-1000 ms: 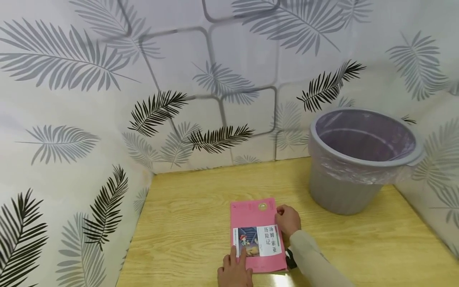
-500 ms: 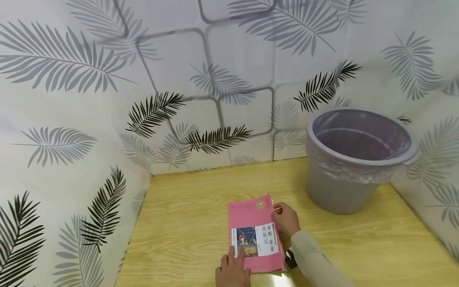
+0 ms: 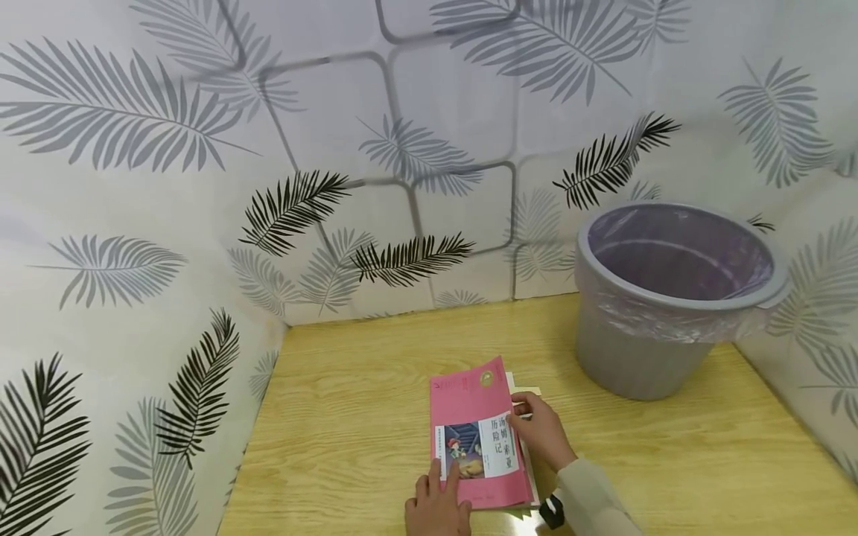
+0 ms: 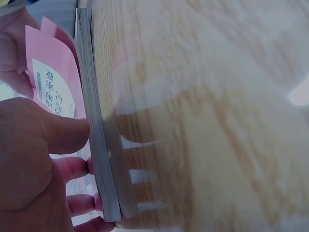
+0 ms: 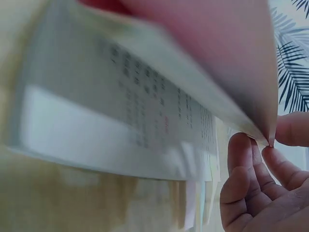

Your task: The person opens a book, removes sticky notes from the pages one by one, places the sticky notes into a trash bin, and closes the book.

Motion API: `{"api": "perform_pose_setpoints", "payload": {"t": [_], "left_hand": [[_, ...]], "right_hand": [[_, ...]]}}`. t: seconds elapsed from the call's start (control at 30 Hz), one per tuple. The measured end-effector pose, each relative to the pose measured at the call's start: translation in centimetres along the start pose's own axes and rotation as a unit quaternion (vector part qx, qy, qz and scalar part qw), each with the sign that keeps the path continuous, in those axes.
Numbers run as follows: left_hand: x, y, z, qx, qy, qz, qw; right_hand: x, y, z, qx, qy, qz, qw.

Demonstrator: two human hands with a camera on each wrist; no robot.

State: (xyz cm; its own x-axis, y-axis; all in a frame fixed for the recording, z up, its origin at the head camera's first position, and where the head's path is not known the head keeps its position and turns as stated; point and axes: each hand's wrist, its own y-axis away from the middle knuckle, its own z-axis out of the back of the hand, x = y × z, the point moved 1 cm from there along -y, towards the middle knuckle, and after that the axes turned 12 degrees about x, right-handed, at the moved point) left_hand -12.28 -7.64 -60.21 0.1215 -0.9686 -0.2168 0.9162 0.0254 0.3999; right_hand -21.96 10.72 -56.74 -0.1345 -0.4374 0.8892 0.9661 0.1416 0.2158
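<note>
A pink paperback book with a picture panel lies on the table, its front cover lifted along the right side. My left hand rests on its lower left part, fingers extended over the cover. In the left wrist view the thumb lies by the edge of the page block. My right hand pinches the cover's right edge between thumb and fingers. Beneath the raised cover, the right wrist view shows a printed page and pale tabs sticking out past the book's edge.
A grey bin with a clear plastic liner stands at the right rear of the wooden table. Leaf-patterned sheeting hangs behind and at both sides. A black band sits by the right sleeve.
My right hand has raised the cover's right edge and moved it leftward, so white pages and a pale tab now show beside it. The left hand stays on the book.
</note>
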Motion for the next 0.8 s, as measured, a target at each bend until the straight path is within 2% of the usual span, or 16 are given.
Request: {"api": "perform_pose_setpoints", "payload": {"t": [0.4,0.57,0.7,0.8], "left_hand": [[0.3,-0.3,-0.8,-0.026,0.002,-0.003,0.9997],[0.0,-0.3,-0.5,-0.039,0.009,-0.011,0.9991],[-0.5,-0.1,0.3,-0.070,0.030,-0.017,0.9970],[-0.4,0.1,1.0,-0.108,0.059,-0.026,0.9920]], "right_hand": [[-0.9,3.4,-1.8,0.026,0.004,0.012,0.9996],[-1.5,4.2,-2.3,0.021,-0.004,0.031,0.9993],[-1.7,4.6,-2.9,0.020,-0.019,0.057,0.9980],[-1.6,4.8,-3.6,0.021,-0.015,0.085,0.9961]]}}
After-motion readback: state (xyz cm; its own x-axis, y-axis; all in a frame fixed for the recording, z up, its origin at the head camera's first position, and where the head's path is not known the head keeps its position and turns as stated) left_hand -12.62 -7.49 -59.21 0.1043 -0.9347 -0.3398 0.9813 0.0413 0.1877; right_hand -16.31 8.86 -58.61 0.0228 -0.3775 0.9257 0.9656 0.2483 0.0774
